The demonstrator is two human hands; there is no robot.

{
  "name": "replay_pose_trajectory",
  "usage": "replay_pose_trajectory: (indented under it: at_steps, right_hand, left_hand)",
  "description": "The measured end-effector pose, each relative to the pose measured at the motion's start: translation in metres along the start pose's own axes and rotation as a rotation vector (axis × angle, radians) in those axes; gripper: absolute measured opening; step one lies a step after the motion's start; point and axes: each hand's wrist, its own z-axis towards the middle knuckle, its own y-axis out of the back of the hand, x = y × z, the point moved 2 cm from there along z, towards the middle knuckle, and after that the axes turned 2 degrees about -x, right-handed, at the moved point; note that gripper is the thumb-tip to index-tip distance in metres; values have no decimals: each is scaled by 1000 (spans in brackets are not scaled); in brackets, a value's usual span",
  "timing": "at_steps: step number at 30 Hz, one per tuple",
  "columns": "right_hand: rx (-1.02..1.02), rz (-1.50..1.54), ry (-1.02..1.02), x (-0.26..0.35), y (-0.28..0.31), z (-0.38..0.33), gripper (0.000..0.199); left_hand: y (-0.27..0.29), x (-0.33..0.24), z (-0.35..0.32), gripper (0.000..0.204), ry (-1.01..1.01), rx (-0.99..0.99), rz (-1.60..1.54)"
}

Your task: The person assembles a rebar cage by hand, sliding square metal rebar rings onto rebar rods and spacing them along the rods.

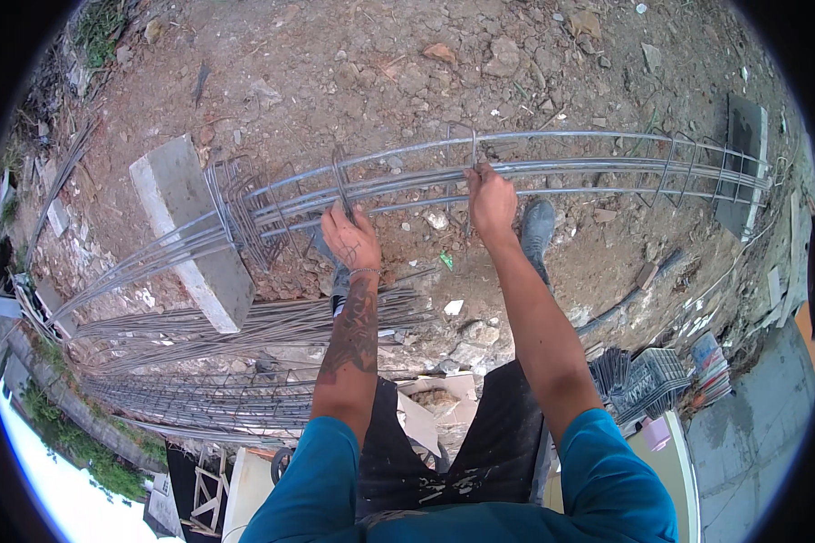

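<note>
A long cage of steel bars [552,167] lies across two grey concrete blocks over the dirt. My left hand [350,237] grips a square wire stirrup [341,185] standing around the bars near the middle. My right hand [491,201] is closed on another stirrup [473,145] a little to the right, at the top bars. Several more stirrups [235,199] are bunched together at the left, next to the left block. Both forearms reach up from the lower edge, above my black trousers and grey shoes.
The left concrete block [190,235] and the right one [743,163] carry the cage. Loose straight bars [244,330] lie piled at the lower left. A stack of bent stirrups [647,380] sits at the lower right. Stones and rubble cover the ground.
</note>
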Motion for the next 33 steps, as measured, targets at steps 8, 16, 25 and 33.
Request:
replay_pose_trajectory:
  at_steps: [8, 16, 25, 33]
  right_hand:
    - [-34, -249, 9, -97, 57, 45, 24]
    - [-47, -249, -100, -131, 76, 53, 25]
    - [-360, -140, -115, -180, 114, 40, 41]
    - [-185, -281, -215, -352, 205, 130, 47]
  left_hand:
    - [-9, -9, 3, 26, 6, -14, 222]
    - [3, -19, -1, 16, -112, -89, 172]
    - [-60, -135, -67, 19, -78, 129, -105]
    - [-107, -182, -82, 22, -34, 196, -119]
